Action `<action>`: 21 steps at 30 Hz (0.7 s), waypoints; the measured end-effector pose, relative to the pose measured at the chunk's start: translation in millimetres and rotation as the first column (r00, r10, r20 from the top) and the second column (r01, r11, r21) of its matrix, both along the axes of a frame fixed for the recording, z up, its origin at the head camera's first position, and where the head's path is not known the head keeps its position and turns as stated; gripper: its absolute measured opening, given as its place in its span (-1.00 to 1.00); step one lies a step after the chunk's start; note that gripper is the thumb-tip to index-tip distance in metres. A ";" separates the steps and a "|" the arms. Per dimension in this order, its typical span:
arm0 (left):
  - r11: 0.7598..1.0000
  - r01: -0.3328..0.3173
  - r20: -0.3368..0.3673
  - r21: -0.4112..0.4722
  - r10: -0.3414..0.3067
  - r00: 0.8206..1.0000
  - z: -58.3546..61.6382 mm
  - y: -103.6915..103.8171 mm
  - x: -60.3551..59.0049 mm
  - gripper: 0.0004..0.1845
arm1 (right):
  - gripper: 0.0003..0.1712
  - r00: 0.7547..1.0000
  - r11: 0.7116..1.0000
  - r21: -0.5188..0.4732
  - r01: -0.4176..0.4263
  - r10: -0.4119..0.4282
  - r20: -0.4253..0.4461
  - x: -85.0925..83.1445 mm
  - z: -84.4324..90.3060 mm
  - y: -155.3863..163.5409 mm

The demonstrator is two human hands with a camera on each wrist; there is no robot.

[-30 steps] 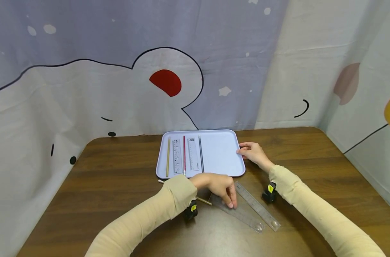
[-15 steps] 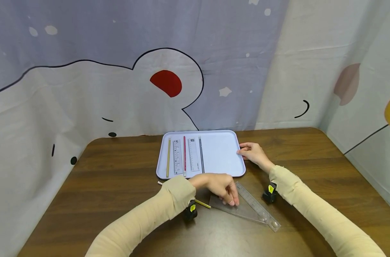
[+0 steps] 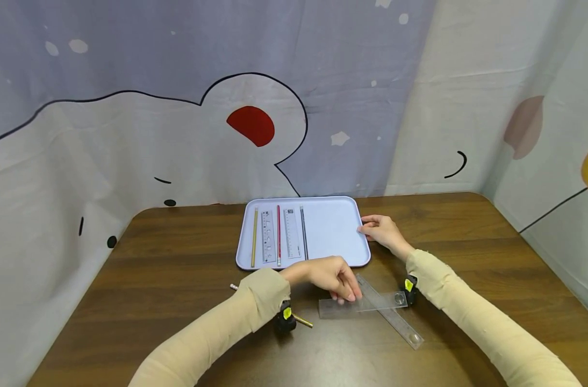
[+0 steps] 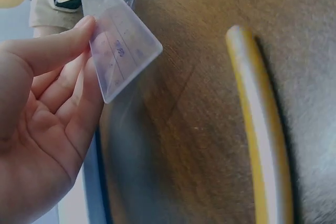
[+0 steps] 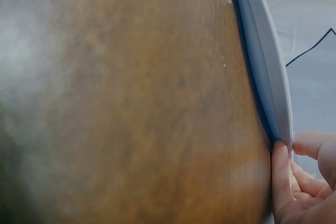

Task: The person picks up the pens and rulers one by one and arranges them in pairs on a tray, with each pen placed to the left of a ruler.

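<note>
Between thumb and fingertips my left hand (image 3: 329, 274) pinches a clear plastic ruler (image 3: 330, 309); in the left wrist view the end of this ruler (image 4: 122, 51) is tilted up off the table. Beneath it, crossing it in the head view, another clear ruler (image 3: 404, 329) lies slantwise on the wood. A yellow pencil (image 3: 303, 321) rests on the table, partly hidden under my left forearm. My right hand (image 3: 383, 232) pinches the right rim of the pale tray (image 3: 335, 231); the right wrist view shows thumb and fingers on either side of that tray edge (image 5: 275, 77).
Across the tray's left half lie a gold pencil (image 3: 254, 236), a short ruler (image 3: 267, 236), a red pencil (image 3: 278, 234), another short ruler (image 3: 291, 234) and a dark pencil (image 3: 303, 231), roughly parallel. Behind the wooden table (image 3: 178, 247) hangs a printed curtain (image 3: 352, 97).
The ruler in my left hand has come up off the table and swung from slanting to nearly sideways. The left hand has shifted slightly; the right stays at the tray rim.
</note>
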State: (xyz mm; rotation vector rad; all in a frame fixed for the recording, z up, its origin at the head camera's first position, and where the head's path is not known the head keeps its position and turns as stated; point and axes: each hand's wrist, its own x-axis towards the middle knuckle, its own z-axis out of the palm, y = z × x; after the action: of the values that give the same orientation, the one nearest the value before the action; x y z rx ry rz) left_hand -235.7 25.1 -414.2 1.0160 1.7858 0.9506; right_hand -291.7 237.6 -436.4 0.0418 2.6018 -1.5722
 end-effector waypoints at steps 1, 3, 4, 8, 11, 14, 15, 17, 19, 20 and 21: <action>1.000 -0.016 0.010 0.012 0.016 1.000 -1.3 -0.8 -0.7 -0.79 | -0.49 1.000 1.000 -0.003 -0.001 0.001 0.000 0.1 0.0 0.0; 0.999 -0.037 0.026 0.029 0.037 0.999 -4.0 -2.1 -2.3 -0.78 | -0.49 1.000 1.000 -0.007 -0.002 0.002 -0.001 0.3 0.0 -0.1; 0.998 -0.046 0.032 0.038 0.045 0.998 -5.3 -2.7 -3.3 -0.78 | -0.49 1.000 1.000 -0.009 -0.001 0.001 -0.002 0.5 0.1 -0.1; 0.995 -0.068 0.047 0.071 0.065 0.997 -8.3 -4.4 -6.0 -0.76 | -0.49 1.000 1.000 -0.010 0.004 -0.004 -0.004 0.9 -0.1 -0.1; 0.993 -0.074 0.050 0.092 0.070 0.996 -8.8 -5.7 -6.6 -0.75 | -0.49 1.000 1.000 -0.011 0.003 -0.003 -0.003 0.6 -0.5 -0.1; 0.992 -0.074 0.053 0.102 0.069 0.996 -9.8 -6.5 -6.6 -0.75 | -0.48 1.000 1.000 -0.008 0.000 0.000 -0.004 0.4 -0.8 0.1; 0.992 -0.074 0.054 0.105 0.068 0.996 -10.0 -6.7 -6.5 -0.75 | -0.48 1.000 1.000 -0.005 0.000 0.000 -0.004 0.5 -0.9 0.1; 0.991 -0.074 0.057 0.113 0.068 0.996 -10.7 -7.1 -6.9 -0.75 | -0.48 1.000 1.000 -0.001 0.001 -0.001 -0.006 0.3 -1.2 0.3; 0.989 -0.081 0.055 0.121 0.074 0.996 -11.2 -7.6 -7.6 -0.75 | -0.48 1.000 1.000 0.000 0.003 -0.003 -0.006 0.0 -1.2 0.3; 0.988 -0.085 0.055 0.126 0.078 0.995 -11.5 -7.8 -8.1 -0.75 | -0.49 1.000 1.000 -0.003 0.003 -0.003 -0.006 -0.1 -1.2 0.2; 0.987 -0.090 0.056 0.130 0.083 0.995 -11.8 -8.2 -8.3 -0.75 | -0.49 1.000 1.000 -0.006 0.002 -0.002 -0.007 -0.2 -1.2 0.1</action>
State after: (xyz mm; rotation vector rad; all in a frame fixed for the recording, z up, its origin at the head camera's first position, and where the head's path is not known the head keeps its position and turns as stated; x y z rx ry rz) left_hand -244.0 16.8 -425.9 0.9936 1.7551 1.1519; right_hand -291.9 237.7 -437.5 0.0379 2.6028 -1.5837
